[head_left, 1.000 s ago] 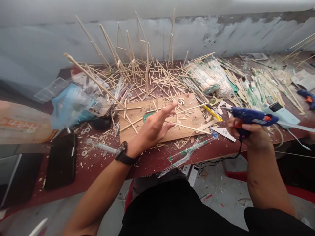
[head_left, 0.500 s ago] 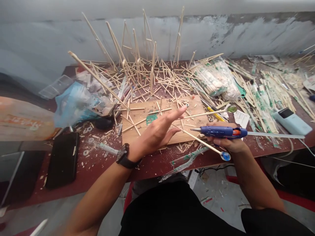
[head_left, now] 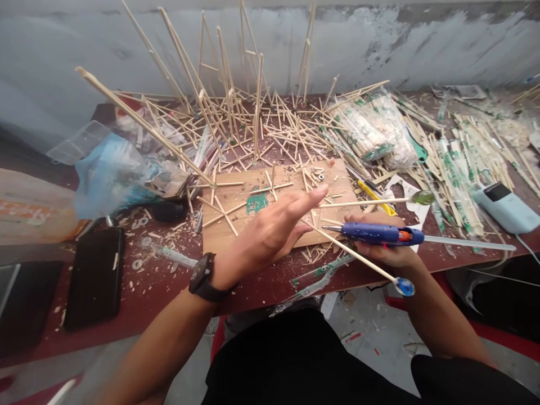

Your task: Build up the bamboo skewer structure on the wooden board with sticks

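My left hand [head_left: 270, 228], with a black watch at the wrist, is over a wooden board [head_left: 228, 228]. Its thumb and fingers are closed on joined wooden sticks [head_left: 358, 253]. One stick ends in a blue blob [head_left: 405, 286], another in a green one [head_left: 422, 197]. My right hand [head_left: 386, 250] is wrapped round a blue glue gun [head_left: 371, 233], a clear glue stick jutting out to the right. The gun's nozzle points left, close to the sticks near my left hand. Short crossed sticks [head_left: 223, 212] lie on the board's left part.
Tall stick frames [head_left: 257, 112] stand behind the board. Plastic-wrapped sticks [head_left: 371, 126], a yellow cutter [head_left: 375, 196] and a light blue device [head_left: 506, 205] are to the right. A black phone [head_left: 96, 278] and a blue plastic bag [head_left: 107, 174] lie left.
The view has come slightly closer to the table. The stick ends with the blue and green blobs have swung further right. Both hands keep their grips.
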Available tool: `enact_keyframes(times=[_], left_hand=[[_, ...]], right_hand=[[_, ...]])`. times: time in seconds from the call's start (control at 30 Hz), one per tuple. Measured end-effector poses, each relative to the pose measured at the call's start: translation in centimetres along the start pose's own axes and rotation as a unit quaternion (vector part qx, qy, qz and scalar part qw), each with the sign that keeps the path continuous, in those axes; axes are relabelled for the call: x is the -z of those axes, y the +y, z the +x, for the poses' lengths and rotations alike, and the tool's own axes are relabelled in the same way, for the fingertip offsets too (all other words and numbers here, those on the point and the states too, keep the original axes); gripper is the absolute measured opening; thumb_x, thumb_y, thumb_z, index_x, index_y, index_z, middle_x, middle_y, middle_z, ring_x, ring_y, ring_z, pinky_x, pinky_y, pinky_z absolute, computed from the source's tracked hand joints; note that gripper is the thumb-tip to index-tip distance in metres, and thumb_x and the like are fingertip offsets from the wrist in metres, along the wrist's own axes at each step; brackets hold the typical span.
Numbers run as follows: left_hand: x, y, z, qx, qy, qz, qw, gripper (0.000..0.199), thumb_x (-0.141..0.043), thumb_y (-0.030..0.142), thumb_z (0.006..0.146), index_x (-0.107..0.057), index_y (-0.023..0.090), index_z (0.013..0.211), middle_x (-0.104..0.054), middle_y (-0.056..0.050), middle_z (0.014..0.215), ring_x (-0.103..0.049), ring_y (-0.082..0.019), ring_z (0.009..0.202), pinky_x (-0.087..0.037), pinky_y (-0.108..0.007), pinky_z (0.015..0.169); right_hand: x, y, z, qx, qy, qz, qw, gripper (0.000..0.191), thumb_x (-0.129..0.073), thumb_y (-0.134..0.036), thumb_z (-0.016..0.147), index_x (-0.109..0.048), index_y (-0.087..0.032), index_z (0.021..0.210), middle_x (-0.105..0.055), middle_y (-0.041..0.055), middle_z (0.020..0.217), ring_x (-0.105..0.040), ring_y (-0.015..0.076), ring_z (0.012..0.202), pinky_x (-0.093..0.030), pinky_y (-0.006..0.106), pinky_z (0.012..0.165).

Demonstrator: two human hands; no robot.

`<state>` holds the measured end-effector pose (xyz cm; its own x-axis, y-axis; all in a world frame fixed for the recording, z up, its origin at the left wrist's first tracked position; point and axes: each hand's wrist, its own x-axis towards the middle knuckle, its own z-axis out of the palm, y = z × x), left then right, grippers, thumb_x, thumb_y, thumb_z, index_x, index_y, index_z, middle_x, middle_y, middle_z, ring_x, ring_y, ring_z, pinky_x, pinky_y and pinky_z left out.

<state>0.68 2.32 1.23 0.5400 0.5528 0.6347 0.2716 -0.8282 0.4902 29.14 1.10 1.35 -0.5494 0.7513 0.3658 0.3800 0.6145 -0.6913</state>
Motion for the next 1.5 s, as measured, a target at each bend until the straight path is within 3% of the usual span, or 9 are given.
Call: enact_keyframes(times=[0.23,0.37,0.57,0.73,0.93,1.13,1.33,1.43,1.5], left_hand=[[-0.5,-0.6,-0.1,-0.047,0.038,-0.003,0.998,0.074,-0.064,0.007,0.101,-0.026,0.014,0.164,-0.065,-0.019,0.146,-0.072,-0.025,0.125,-0.063,-0.040,0.107],[-0.4,-0.5,0.0,-0.042,0.033,0.001,0.999,0.073,-0.064,0.007,0.101,-0.027,0.015,0.163,-0.067,-0.018,0.142,-0.072,-0.025,0.124,-0.063,-0.040,0.106],[-0.3,-0.3,0.1,-0.040,0.034,-0.004,0.999,0.070,-0.063,0.007,0.101,-0.028,0.013,0.162,-0.068,-0.018,0.140,-0.073,-0.023,0.122,-0.062,-0.039,0.107],[-0.4,-0.3,0.0,-0.036,0.036,-0.008,0.999,0.070,-0.063,0.007,0.101,-0.028,0.014,0.162,-0.066,-0.019,0.144,-0.072,-0.023,0.125,-0.061,-0.040,0.110],[-0.5,-0.3,0.0,-0.041,0.043,-0.015,0.998,0.071,-0.063,0.008,0.101,-0.028,0.014,0.162,-0.068,-0.018,0.141,-0.072,-0.023,0.125,-0.061,-0.040,0.110],[-0.3,-0.3,0.1,-0.042,0.058,0.039,0.997,0.071,-0.062,0.013,0.104,-0.024,0.016,0.163,-0.071,-0.016,0.134,-0.073,-0.023,0.116,-0.064,-0.039,0.102],[-0.4,-0.5,0.0,-0.044,0.053,0.157,0.985,0.069,-0.058,0.009,0.104,-0.021,0.010,0.162,-0.074,-0.017,0.123,-0.074,-0.025,0.107,-0.066,-0.041,0.091],[-0.5,-0.5,-0.1,-0.035,0.050,0.184,0.981,0.071,-0.056,0.007,0.104,-0.017,0.009,0.163,-0.074,-0.016,0.122,-0.074,-0.025,0.106,-0.066,-0.040,0.090],[-0.5,-0.5,-0.1,-0.024,0.043,0.198,0.979,0.072,-0.056,0.006,0.104,-0.015,0.008,0.164,-0.074,-0.016,0.120,-0.075,-0.025,0.106,-0.065,-0.040,0.090]], right_hand=[[-0.3,0.4,0.1,0.072,-0.003,-0.010,0.997,0.024,-0.059,-0.039,0.104,-0.066,-0.026,0.086,-0.069,0.0007,0.072,-0.064,0.0165,0.059,-0.048,0.032,0.053],[-0.3,0.5,0.2,0.082,-0.005,-0.016,0.997,0.023,-0.059,-0.037,0.104,-0.066,-0.026,0.085,-0.067,0.0000,0.069,-0.060,0.0161,0.055,-0.046,0.032,0.050],[0.0,0.7,0.2,0.089,-0.005,-0.039,0.995,0.013,-0.065,-0.031,0.100,-0.072,-0.028,0.089,-0.071,0.0006,0.071,-0.066,0.0185,0.059,-0.050,0.033,0.052],[0.0,0.8,0.1,0.098,-0.005,-0.053,0.994,0.017,-0.062,-0.037,0.102,-0.070,-0.026,0.092,-0.074,0.0029,0.078,-0.070,0.0186,0.064,-0.053,0.032,0.054],[-0.3,0.3,0.6,0.072,-0.002,-0.031,0.997,0.020,-0.068,-0.033,0.098,-0.067,-0.026,0.079,-0.068,-0.0010,0.067,-0.061,0.0151,0.054,-0.048,0.030,0.048],[1.2,0.9,0.2,-0.005,0.089,-0.029,0.996,0.013,-0.078,-0.033,0.089,-0.074,-0.025,0.079,-0.071,-0.0001,0.067,-0.065,0.0174,0.054,-0.054,0.031,0.051],[4.7,0.3,-3.4,-0.218,0.250,-0.033,0.943,0.013,-0.087,-0.033,0.073,-0.078,-0.025,0.077,-0.065,-0.0013,0.059,-0.053,0.0141,0.044,-0.044,0.030,0.042],[4.9,-1.6,-4.4,-0.218,0.308,-0.087,0.922,0.011,-0.085,-0.026,0.073,-0.074,-0.023,0.074,-0.062,-0.0013,0.058,-0.048,0.0124,0.043,-0.040,0.029,0.041],[4.1,-3.1,-4.3,-0.164,0.290,-0.157,0.930,0.014,-0.082,-0.021,0.076,-0.069,-0.022,0.071,-0.059,-0.0019,0.060,-0.048,0.0115,0.045,-0.039,0.029,0.043]])
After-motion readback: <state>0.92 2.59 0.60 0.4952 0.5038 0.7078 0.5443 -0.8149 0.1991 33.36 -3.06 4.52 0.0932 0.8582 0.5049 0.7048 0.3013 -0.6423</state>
